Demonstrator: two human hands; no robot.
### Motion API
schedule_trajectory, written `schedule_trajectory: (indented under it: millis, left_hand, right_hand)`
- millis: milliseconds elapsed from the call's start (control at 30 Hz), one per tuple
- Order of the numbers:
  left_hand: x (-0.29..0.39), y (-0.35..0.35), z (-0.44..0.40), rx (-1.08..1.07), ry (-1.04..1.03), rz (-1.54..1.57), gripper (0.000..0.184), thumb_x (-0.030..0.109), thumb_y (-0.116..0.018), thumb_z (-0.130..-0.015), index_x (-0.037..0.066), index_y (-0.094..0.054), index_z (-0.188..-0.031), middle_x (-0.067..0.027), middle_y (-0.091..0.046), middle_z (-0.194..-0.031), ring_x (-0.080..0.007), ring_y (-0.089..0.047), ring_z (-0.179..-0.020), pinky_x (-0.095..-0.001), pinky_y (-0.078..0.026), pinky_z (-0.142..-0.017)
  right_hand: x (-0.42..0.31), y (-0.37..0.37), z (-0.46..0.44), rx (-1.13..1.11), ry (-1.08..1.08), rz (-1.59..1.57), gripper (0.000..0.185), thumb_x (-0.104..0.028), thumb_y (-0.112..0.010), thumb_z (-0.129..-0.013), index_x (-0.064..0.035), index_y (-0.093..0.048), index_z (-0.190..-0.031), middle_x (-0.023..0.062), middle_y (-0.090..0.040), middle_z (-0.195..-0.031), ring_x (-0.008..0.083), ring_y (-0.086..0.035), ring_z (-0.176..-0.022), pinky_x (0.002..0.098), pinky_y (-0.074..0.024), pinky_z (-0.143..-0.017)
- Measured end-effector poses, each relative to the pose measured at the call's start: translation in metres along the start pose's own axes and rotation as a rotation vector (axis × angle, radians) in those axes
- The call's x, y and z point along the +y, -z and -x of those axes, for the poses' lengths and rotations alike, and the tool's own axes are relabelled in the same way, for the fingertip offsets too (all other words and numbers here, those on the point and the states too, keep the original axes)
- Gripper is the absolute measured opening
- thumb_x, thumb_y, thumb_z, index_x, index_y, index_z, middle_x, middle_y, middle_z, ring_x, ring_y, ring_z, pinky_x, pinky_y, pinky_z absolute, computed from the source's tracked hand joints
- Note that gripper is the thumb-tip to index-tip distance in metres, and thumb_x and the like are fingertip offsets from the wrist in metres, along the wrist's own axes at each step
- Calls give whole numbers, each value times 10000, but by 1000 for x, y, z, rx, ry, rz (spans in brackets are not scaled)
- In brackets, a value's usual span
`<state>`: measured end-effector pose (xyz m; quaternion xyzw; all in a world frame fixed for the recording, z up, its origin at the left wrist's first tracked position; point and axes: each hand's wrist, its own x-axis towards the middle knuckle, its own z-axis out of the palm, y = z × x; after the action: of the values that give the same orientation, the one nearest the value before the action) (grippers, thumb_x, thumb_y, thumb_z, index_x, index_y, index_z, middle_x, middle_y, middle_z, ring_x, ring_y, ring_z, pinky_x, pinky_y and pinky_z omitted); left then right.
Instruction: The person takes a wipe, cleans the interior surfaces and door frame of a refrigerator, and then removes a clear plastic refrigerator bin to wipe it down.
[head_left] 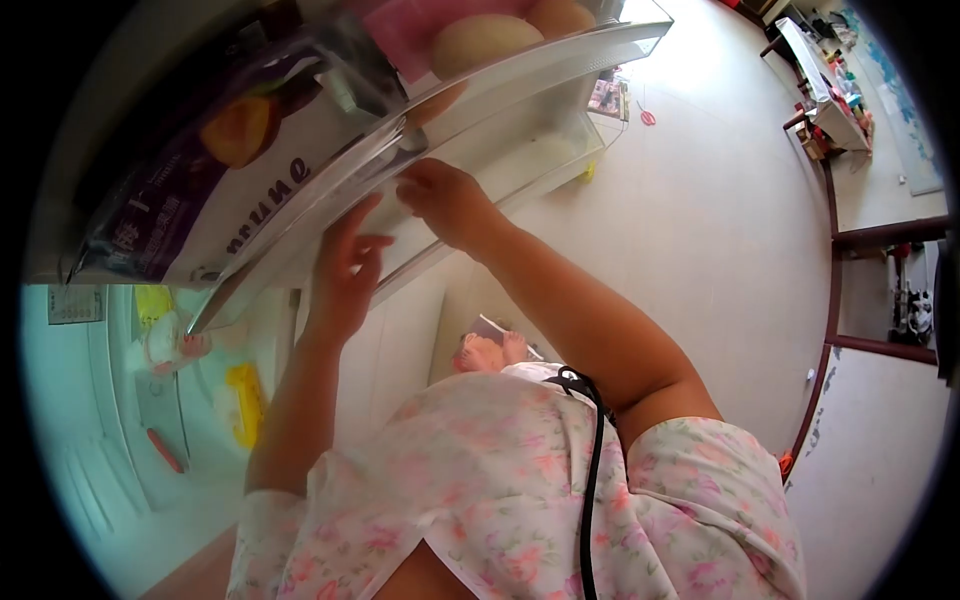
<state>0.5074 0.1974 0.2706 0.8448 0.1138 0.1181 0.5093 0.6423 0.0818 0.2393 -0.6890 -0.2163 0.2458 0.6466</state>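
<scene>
My left hand (345, 265) is beside the clear plastic door bin (540, 52) of a fridge, its fingers apart and nothing seen in them. Close to its right, my right hand (445, 205) has its fingers curled together against the bin's edge. Whatever they may pinch is hidden. Inside the bin lies a purple and white bag of prunes (250, 180), its printed front facing me. Pale round items (485, 45) sit farther along, by a pink container (400, 22). A second clear bin (555, 150) is below.
At the left, the lit fridge interior holds a yellow item (245, 405), a white and pink bag (172, 345) and a thin red item (165, 450). Tiled floor (690, 220) stretches to the right. A cluttered white table (825, 85) stands far off.
</scene>
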Motion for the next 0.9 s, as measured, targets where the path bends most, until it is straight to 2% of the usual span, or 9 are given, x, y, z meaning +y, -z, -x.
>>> schedule_trajectory:
  millis: [133, 200, 300, 400, 467, 533, 667, 733, 900]
  left_hand:
    - [-23, -29, -46, -167, -30, 31, 478, -62, -459, -857, 53, -443, -1321, -124, -489, -1293, -221, -555, -1109, -320, -463, -896]
    - [-35, -36, -55, -268, -61, -160, 446, -5, -520, -861, 63, -473, -1300, -127, -478, -1315, -262, -519, -1170, -336, -456, -930]
    - [-50, -46, -70, -443, -197, -361, 437, 82, -558, -869, 75, -478, -1298, -123, -458, -1347, -279, -478, -1213, -351, -417, -981]
    - [-53, -57, -76, -535, -339, -651, 431, 135, -547, -874, 70, -481, -1295, -112, -440, -1373, -292, -460, -1221, -356, -386, -1013]
    - [-55, -71, -85, -550, -431, -690, 433, 142, -540, -877, 66, -474, -1298, -104, -434, -1381, -284, -452, -1228, -367, -391, -1007]
    - [-56, -85, -100, -559, -531, -729, 435, 149, -532, -879, 62, -467, -1300, -96, -428, -1390, -277, -445, -1235, -378, -396, -1001]
    - [-53, -121, -123, -472, -665, -865, 458, 150, -531, -865, 55, -443, -1305, -91, -421, -1397, -302, -465, -1185, -412, -410, -977]
    - [-55, -136, -136, -456, -636, -895, 469, 154, -538, -857, 57, -438, -1305, -91, -421, -1397, -316, -475, -1160, -422, -414, -969]
    - [-51, -152, -150, -407, -625, -727, 456, 156, -571, -823, 51, -471, -1256, -105, -452, -1358, -349, -478, -1129, -432, -416, -960]
  right_hand:
    - [-13, 20, 26, -123, -16, 93, 361, -226, -535, -866, 0, -564, -1146, 149, -645, -950, 284, -613, -935, 359, -461, -841]
    - [5, 30, 38, 148, 418, 545, 282, -160, -565, -867, -18, -592, -1109, 140, -647, -936, 266, -623, -909, 331, -486, -813]
    - [4, 74, 49, 203, 531, 477, 205, -115, -519, -889, -62, -626, -1055, 128, -649, -903, 277, -651, -821, 354, -518, -732]
    - [6, 130, 45, 556, 449, 121, 185, -79, -544, -892, -79, -653, -1040, 23, -671, -930, 89, -598, -705, 224, -482, -635]
    - [1, 161, 29, 768, 371, 79, 263, -157, -538, -917, -4, -615, -1116, 70, -639, -1053, 133, -578, -987, 258, -461, -830]
    - [-5, 178, 7, 695, 413, 23, 442, -304, -506, -943, -2, -487, -1265, 107, -529, -1247, 187, -474, -1152, 299, -336, -1004]
    - [18, 204, -55, 511, 433, 7, 467, -362, -421, -971, 19, -487, -1233, 105, -550, -1188, 240, -500, -1112, 333, -360, -970]
    - [35, 202, -68, 351, 339, -172, 473, -352, -493, -954, 9, -474, -1258, 140, -560, -1187, 205, -482, -1116, 356, -399, -944]
    - [53, 198, -91, 488, 517, 258, 368, -235, -416, -960, 46, -537, -1164, 177, -571, -1176, 280, -493, -1112, 362, -389, -954]
